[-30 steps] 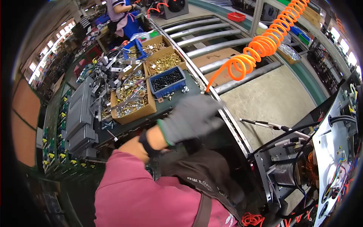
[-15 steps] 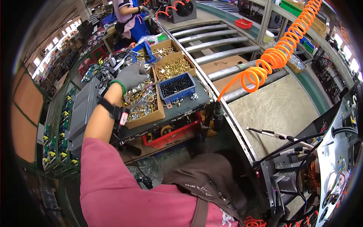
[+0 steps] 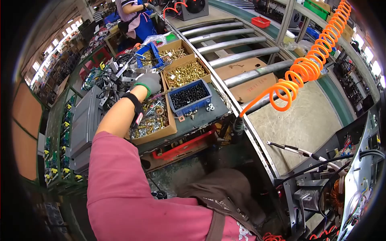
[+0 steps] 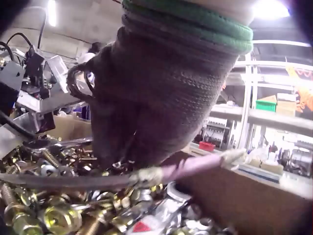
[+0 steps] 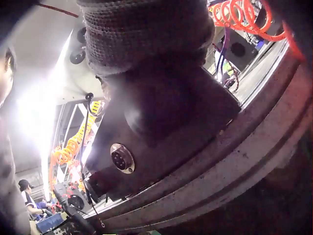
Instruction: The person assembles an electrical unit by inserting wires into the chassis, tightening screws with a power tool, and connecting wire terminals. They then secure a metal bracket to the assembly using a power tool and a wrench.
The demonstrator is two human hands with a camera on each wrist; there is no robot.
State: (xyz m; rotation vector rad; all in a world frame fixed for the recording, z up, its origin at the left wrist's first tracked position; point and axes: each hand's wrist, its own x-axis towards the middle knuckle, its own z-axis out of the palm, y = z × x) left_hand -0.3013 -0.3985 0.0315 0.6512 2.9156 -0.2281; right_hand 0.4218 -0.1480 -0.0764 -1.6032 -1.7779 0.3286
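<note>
My left hand [image 3: 148,82], in a grey glove with a green cuff, reaches into the far end of a cardboard box [image 3: 155,134] full of mixed metal hardware. In the left wrist view the left hand [image 4: 156,98] points its fingers down into brass bolts [image 4: 58,215], with a pinkish taped cable [image 4: 190,166] running just under it. Whether the fingers hold anything is hidden. My right hand [image 5: 146,58], also gloved, is seen only in the right wrist view, close against a dark machine panel with a round connector [image 5: 122,157]; its fingers are too dark to read.
A blue bin [image 3: 193,106] of black screws and a box of brass screws [image 3: 185,73] sit beside the hardware box. An orange coiled hose [image 3: 309,66] hangs over the roller conveyor [image 3: 237,44]. An open machine chassis [image 3: 321,188] stands at right. Another person [image 3: 132,16] works farther back.
My left hand swung from in front of my body out to the hardware box, then settled a little farther along its far end. The camera view shifted slightly.
</note>
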